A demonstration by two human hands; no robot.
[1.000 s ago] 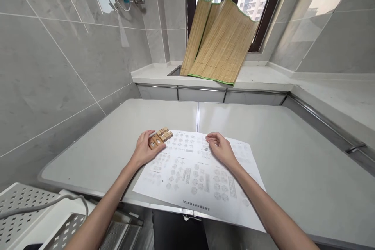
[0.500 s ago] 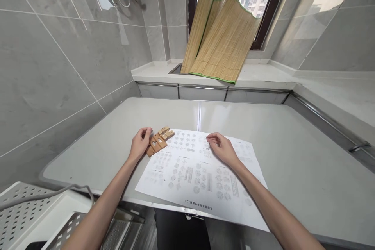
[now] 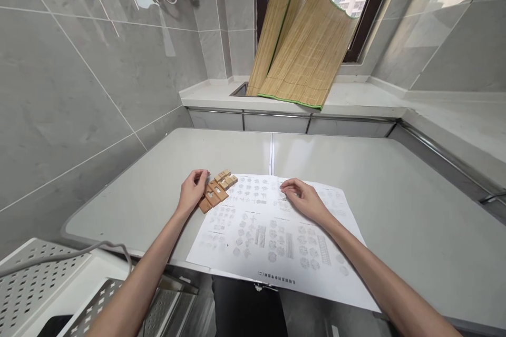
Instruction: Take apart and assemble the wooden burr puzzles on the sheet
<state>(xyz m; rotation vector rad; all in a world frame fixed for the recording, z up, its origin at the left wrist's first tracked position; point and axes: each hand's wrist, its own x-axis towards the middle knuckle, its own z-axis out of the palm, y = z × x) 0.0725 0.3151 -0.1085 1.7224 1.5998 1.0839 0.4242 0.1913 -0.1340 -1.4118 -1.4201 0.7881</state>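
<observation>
Several notched wooden puzzle pieces (image 3: pixel 218 190) lie in slanted rows at the left edge of a printed sheet (image 3: pixel 253 258). The nearer ones are darker brown flat pieces with cut-outs; the farther ones are paler and narrower. My left hand (image 3: pixel 193 188) rests just left of the pieces, its fingers loosely bent and reaching the row's edge, holding nothing that I can see. On the upper right of the sheet, my right hand (image 3: pixel 302 197) lies relaxed with curved fingers and the thumb apart, nothing in it. Rows of small diagrams cover the paper.
The pale folding table (image 3: pixel 415 210) has a seam down its middle. A bamboo mat (image 3: pixel 304 47) leans against the window on the white ledge (image 3: pixel 363 95). At lower left stands a perforated white rack (image 3: pixel 35 268) with a grey cable (image 3: pixel 79 253) across it.
The camera view has shifted slightly, so everything sits a little differently in the frame. Both hands and the wooden pieces keep their places on the table.
</observation>
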